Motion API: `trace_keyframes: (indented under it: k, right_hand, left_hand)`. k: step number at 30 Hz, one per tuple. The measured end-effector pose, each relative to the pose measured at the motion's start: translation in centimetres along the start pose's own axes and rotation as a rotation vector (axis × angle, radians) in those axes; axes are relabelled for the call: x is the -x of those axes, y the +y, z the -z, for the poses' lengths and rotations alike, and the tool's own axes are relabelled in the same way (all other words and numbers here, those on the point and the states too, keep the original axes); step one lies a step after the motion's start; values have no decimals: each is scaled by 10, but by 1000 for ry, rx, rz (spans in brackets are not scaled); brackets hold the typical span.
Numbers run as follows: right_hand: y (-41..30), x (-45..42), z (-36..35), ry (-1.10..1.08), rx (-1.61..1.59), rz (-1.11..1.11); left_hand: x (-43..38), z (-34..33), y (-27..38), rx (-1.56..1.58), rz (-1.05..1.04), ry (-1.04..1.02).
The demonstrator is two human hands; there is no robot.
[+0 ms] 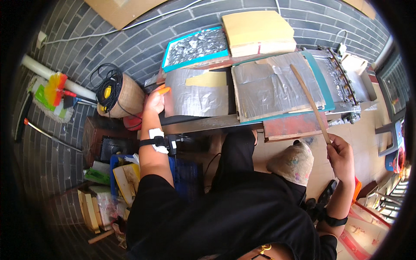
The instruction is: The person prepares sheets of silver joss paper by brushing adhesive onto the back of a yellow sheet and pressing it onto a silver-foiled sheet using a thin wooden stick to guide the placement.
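Note:
My right hand (339, 157) grips the lower end of a long thin wooden stick (310, 100). The stick's far end lies over a stack of sheets topped with wrinkled silvery foil (266, 87). Orange finger covers show on my left hand (155, 101), which is at the left edge of a foil-faced sheet (201, 102). Whether those fingers pinch that edge or only touch it, I cannot tell. A bare yellow patch (206, 79) shows along the sheet's far side. Beneath the stack is a teal board (320, 81).
Behind the sheets sit a blue-rimmed tray (195, 63) of silvery flakes and a thick stack of yellowish paper (258, 29). A metal roller device (344, 78) stands at the right end. Left are a cable-topped drum (131, 94) and a blue crate (113, 175). A cloth covers my knee (294, 162).

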State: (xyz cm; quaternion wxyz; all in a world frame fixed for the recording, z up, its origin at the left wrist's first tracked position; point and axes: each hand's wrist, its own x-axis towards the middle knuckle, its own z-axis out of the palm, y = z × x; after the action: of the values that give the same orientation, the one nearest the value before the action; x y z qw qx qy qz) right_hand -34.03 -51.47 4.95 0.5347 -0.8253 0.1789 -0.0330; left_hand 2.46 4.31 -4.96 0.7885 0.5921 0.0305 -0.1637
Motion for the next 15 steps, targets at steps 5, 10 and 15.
trace_keyframes:
  k: [5,10,15]
  right_hand:
    - [-16,0,-5,-18,48,-2]
    - [-16,-6,-11,-37,53,-3]
    - [-24,-10,-17,-86,65,51]
  left_hand:
    - [0,2,-7,-188,52,73]
    - [2,10,-10,-240,65,49]
    - [2,19,-9,-285,71,20]
